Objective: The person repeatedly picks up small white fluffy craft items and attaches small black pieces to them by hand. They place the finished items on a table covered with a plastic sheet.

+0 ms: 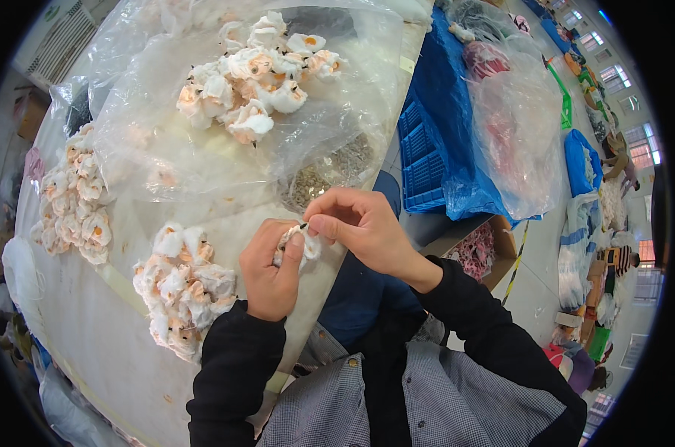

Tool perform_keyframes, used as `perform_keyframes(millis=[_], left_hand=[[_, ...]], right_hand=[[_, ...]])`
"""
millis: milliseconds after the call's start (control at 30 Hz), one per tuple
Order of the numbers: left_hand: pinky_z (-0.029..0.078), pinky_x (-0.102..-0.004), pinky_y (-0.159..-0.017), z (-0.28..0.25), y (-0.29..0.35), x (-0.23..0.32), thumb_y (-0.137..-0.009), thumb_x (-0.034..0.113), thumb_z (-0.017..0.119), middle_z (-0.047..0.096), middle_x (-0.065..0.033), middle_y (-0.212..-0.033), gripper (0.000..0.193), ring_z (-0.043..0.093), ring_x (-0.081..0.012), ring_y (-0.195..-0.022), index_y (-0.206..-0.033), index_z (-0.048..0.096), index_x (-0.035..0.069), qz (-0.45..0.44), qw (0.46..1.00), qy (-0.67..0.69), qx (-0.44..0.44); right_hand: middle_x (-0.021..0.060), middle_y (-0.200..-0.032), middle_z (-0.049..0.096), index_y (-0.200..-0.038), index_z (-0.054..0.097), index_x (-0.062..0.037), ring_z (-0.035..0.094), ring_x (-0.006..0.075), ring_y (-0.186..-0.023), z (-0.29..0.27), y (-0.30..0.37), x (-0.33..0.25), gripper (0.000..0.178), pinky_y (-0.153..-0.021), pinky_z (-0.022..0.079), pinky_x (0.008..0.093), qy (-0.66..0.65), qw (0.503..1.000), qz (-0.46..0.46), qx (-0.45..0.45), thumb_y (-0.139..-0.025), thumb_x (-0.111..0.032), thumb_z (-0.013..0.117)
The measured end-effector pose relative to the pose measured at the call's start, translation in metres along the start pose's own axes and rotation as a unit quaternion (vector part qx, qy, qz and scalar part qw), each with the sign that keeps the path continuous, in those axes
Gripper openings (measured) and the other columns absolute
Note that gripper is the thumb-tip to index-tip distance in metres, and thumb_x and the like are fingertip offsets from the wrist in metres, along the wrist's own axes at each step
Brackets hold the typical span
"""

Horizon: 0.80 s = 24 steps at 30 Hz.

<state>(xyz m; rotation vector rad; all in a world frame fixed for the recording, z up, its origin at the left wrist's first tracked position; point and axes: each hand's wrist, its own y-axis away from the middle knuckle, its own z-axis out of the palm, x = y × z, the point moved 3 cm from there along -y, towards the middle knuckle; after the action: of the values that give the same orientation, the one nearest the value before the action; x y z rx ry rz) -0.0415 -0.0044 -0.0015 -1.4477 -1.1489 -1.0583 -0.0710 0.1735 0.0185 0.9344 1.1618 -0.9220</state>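
Observation:
My left hand is closed round a small white plush piece, its thumb pressing on the fluffy side. Thumb and forefinger of my right hand pinch together against the upper edge of this piece, beside a small dark tip. What lies between those right fingertips is too small to make out. Left of my hands is a pile of similar white and peach plush pieces, some with dark tips. A bag of small, shiny, brownish-grey bits lies just beyond my fingers.
Farther off, more plush pieces lie on clear plastic sheeting; another pile sits at the table's left. Right of the table stand a blue crate lined with blue plastic and a cardboard box of pink pieces.

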Motion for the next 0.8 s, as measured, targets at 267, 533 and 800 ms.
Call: perform_keyframes(millis=[267,533,800], left_hand=[[0.050,-0.0313,-0.074,0.002,-0.002,0.008,-0.100,0.006,0.065,0.068,-0.0129,-0.097,0.010,0.064,-0.0220,-0.082,-0.103,0.068,-0.003,0.059,0.998,-0.017,-0.017],[0.051,-0.0324,-0.075,0.003,-0.003,0.011,-0.098,0.004,0.065,0.068,-0.0138,-0.097,0.009,0.065,-0.0250,-0.082,-0.103,0.068,-0.003,0.065,0.997,-0.034,-0.035],[0.051,-0.0334,-0.075,0.004,-0.003,0.008,-0.099,0.005,0.065,0.068,-0.0147,-0.097,0.009,0.066,-0.0281,-0.083,-0.104,0.068,-0.002,0.050,0.997,-0.043,-0.039]], right_hand=[[0.0048,-0.094,0.072,-0.113,0.071,0.0017,0.062,0.0081,-0.080,-0.004,0.004,0.007,0.020,-0.074,0.051,0.0228,-0.161,0.983,0.070,-0.048,-0.102,-0.015,0.071],[0.0045,-0.093,0.072,-0.110,0.071,0.0004,0.064,0.0089,-0.080,-0.004,0.007,0.001,0.019,-0.073,0.050,0.0229,-0.069,0.997,0.035,-0.032,-0.101,-0.016,0.072],[0.0077,-0.090,0.069,-0.102,0.070,0.0001,0.069,0.0130,-0.079,0.001,0.014,-0.015,0.011,-0.070,0.052,0.0268,0.237,0.966,-0.101,0.014,-0.093,-0.005,0.075]])
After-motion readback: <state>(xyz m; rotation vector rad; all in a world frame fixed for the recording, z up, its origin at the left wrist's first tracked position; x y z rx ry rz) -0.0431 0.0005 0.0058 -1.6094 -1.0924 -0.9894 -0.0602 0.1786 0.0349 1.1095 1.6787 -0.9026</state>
